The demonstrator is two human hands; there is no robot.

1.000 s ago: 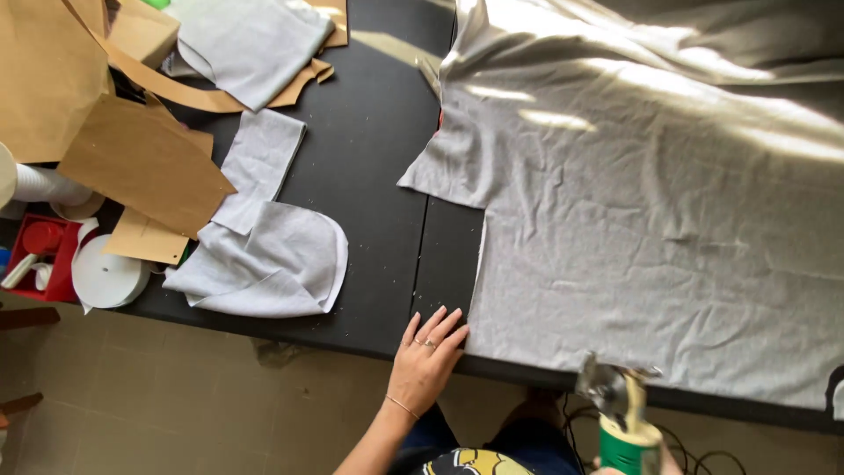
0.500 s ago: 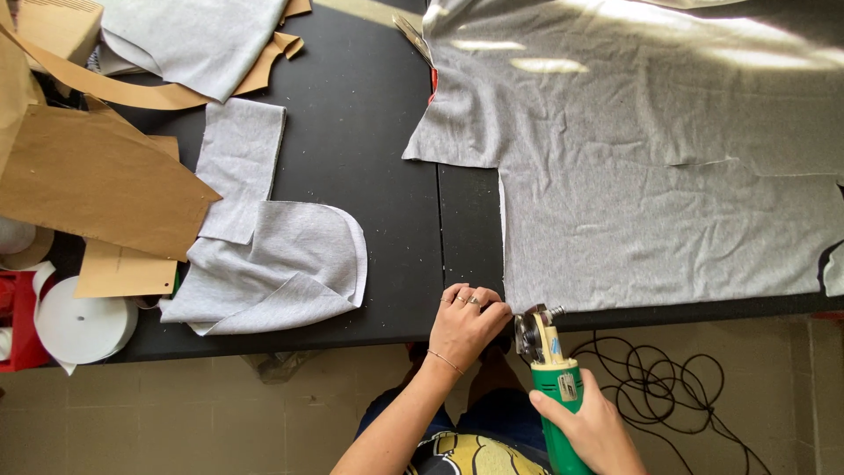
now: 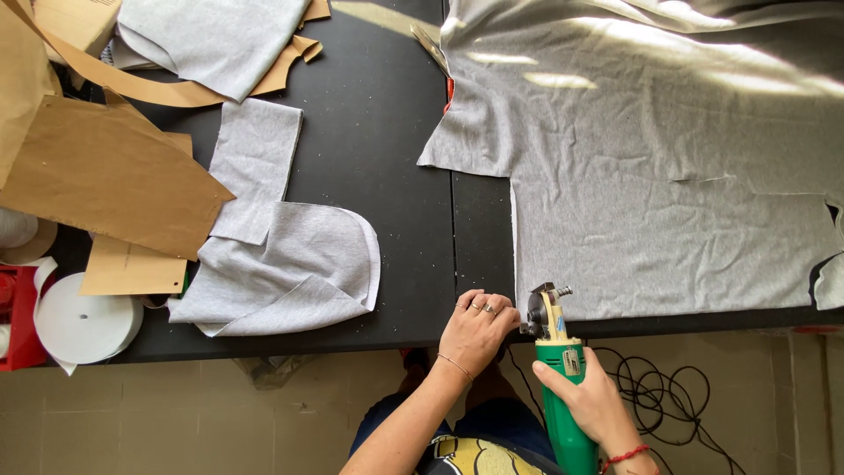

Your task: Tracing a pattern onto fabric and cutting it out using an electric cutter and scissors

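My right hand (image 3: 591, 400) grips the green handle of an electric fabric cutter (image 3: 556, 352), whose head sits at the near edge of the black table (image 3: 387, 176). Curled at that same table edge, my left hand (image 3: 476, 327) rests just left of the cutter head and touches it or nearly does. A large sheet of grey fabric (image 3: 651, 167) lies spread over the right half of the table, its near left corner just beyond the cutter.
Cut grey fabric pieces (image 3: 281, 255) lie left of centre. Brown paper patterns (image 3: 105, 176) cover the far left. A white tape roll (image 3: 83, 317) and a red box (image 3: 18, 317) sit at the left edge. A black cord (image 3: 655, 396) coils on the tiled floor.
The cutter has come up from below to the table edge in my right hand. My left hand went from lying flat to curled beside the cutter head. The view shifted slightly.
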